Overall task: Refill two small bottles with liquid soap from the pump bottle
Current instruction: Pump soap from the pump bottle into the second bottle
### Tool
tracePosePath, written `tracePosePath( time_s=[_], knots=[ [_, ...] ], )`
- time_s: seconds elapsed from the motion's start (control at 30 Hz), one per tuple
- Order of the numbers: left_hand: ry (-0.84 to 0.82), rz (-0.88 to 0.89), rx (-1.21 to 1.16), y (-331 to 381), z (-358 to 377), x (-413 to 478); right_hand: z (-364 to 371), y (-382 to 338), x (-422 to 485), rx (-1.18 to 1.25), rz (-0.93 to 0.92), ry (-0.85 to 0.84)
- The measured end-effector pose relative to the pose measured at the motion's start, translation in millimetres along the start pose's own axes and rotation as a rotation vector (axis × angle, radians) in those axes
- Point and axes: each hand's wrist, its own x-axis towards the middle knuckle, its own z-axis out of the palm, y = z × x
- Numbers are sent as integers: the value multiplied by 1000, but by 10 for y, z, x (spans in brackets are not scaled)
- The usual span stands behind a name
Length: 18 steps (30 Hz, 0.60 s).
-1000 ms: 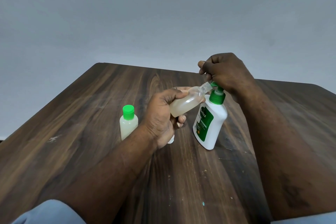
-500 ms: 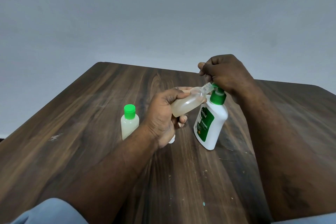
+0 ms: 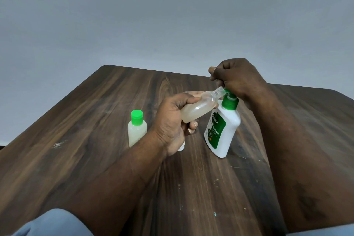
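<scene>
Filling bottle number two

Left hand [image 3: 170, 122] fingers gripping the open small bottle [image 3: 199, 108], tilting its mouth under the pump bottle [image 3: 223, 128] spout; right hand [image 3: 237, 77] fingers closed over the pump.

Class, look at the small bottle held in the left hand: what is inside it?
The uncapped small bottle, tilted in the left hand, holds pale, cloudy liquid in its lower part; its neck end looks clear. The fingers hide part of its underside.

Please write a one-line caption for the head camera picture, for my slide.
Left hand tilts an uncapped small bottle to the pump bottle while right hand presses the pump.
</scene>
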Motion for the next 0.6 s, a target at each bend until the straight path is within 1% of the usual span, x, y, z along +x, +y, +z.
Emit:
tracePosePath(
  time_s=[0.17,0.4,0.6],
  knots=[
    [-13,-3,-5,1,12,-16,-45,-19,3,-13,-32,25],
    [-21,5,-15,3,22,-12,-8,22,29,-7,22,-25],
    [-27,11,-6,-1,15,-5,-21,16,31,18,3,0]
  ],
)
